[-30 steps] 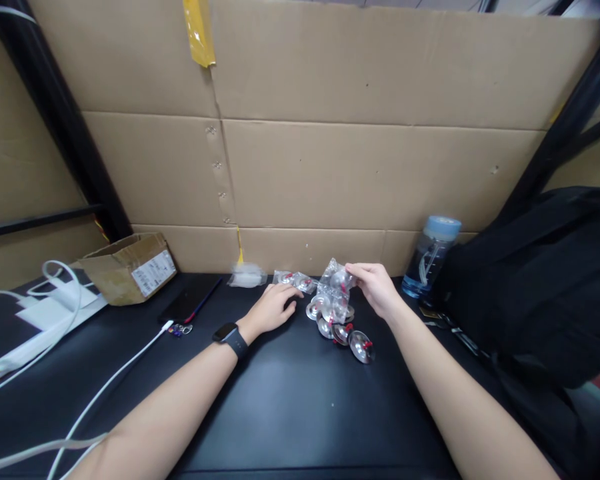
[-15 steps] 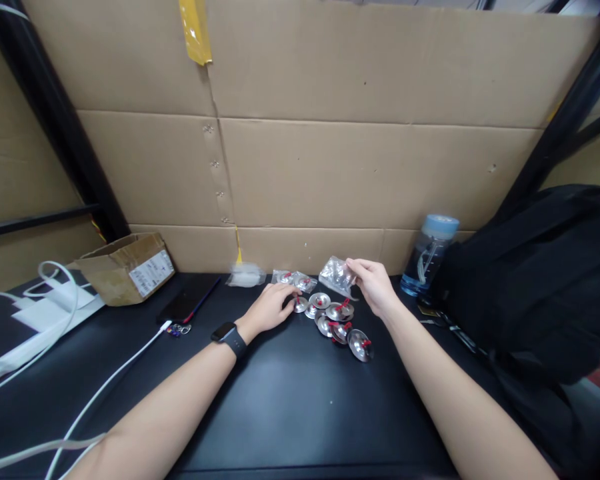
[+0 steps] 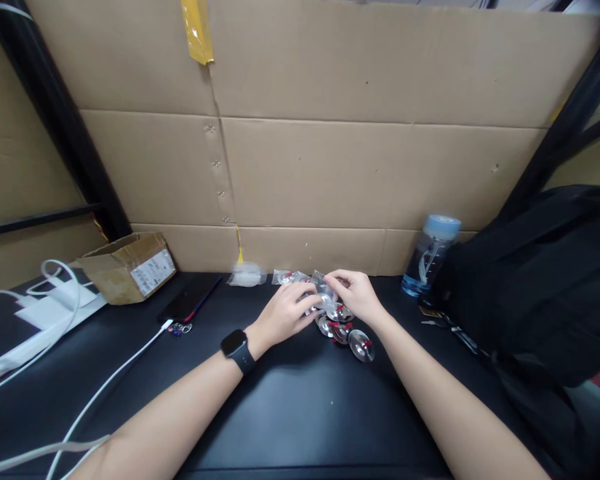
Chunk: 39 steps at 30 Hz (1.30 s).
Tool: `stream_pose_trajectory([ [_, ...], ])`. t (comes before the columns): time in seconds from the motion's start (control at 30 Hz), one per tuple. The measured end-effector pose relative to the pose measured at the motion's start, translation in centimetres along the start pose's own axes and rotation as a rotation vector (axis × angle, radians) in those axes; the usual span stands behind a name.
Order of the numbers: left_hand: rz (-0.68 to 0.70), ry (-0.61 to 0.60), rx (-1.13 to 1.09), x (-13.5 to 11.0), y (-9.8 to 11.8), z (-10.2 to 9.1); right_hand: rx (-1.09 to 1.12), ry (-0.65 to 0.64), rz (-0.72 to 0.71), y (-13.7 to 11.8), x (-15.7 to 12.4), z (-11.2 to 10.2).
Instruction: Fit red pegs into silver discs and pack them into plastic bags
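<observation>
Scanning from the left, you find a cardboard box (image 3: 130,267) and a phone (image 3: 190,299) on the black table (image 3: 290,407). Your left hand (image 3: 284,313), watch (image 3: 237,347) at the wrist, closes its fingertips on the clear bag (image 3: 321,293). The bag lies crumpled just above the metal discs (image 3: 350,337), long axis running left to right between both hands; its opening cannot be made out. Your right hand (image 3: 357,297) pinches the bag's other end. A water bottle (image 3: 430,257) stands well to the right.
</observation>
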<state>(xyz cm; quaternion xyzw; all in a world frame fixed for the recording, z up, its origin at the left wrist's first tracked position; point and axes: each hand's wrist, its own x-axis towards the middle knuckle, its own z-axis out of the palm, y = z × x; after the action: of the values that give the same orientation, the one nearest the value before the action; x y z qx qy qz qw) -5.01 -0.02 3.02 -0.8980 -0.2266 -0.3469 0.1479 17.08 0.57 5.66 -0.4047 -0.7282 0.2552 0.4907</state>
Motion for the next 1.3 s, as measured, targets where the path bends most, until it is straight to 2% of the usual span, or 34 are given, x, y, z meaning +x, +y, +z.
stream_pose_trajectory([
  [0.1,0.059,-0.002,0.06,0.2,0.2,0.2,0.097,-0.027,0.03,0.2,0.0,0.4],
  [0.2,0.052,-0.023,0.195,0.1,-1.4,-0.4,0.134,-0.029,0.056,0.4,0.1,0.4],
  [0.33,-0.193,-0.067,0.345,-1.8,-6.3,-3.1,0.082,-0.017,0.099,1.2,0.2,0.2],
  [0.43,-0.332,-0.229,0.221,-4.0,-10.3,-5.3,0.04,-0.031,0.111,2.0,0.3,0.0],
  [0.47,-0.379,-0.298,0.154,-4.7,-11.2,-5.7,0.027,-0.04,0.11,2.3,0.3,0.0],
  [0.53,-0.481,-0.342,0.157,-5.8,-12.4,-6.0,-0.001,-0.056,0.101,2.8,0.3,-0.1],
  [0.67,-0.646,-0.443,0.303,-7.1,-12.9,-4.4,-0.03,-0.054,0.089,3.4,0.4,-0.3],
  [0.77,-0.737,-0.575,0.266,-7.6,-12.8,-2.9,-0.095,-0.066,0.078,3.4,0.3,-0.4],
  [0.83,-0.767,-0.614,0.245,-7.7,-12.9,-2.5,-0.208,-0.125,0.037,3.2,0.1,-0.3],
  [0.93,-0.783,-0.62,0.248,-7.6,-12.9,-2.4,-0.402,-0.319,-0.014,2.9,0.0,0.3],
  [1.03,-0.8,-0.606,0.256,-7.4,-12.7,-2.5,-0.535,-0.481,0.055,2.7,0.1,1.1],
  [1.3,-0.775,-0.531,0.275,-6.8,-12.0,-2.3,-0.608,-0.58,0.172,3.0,0.8,2.1],
])
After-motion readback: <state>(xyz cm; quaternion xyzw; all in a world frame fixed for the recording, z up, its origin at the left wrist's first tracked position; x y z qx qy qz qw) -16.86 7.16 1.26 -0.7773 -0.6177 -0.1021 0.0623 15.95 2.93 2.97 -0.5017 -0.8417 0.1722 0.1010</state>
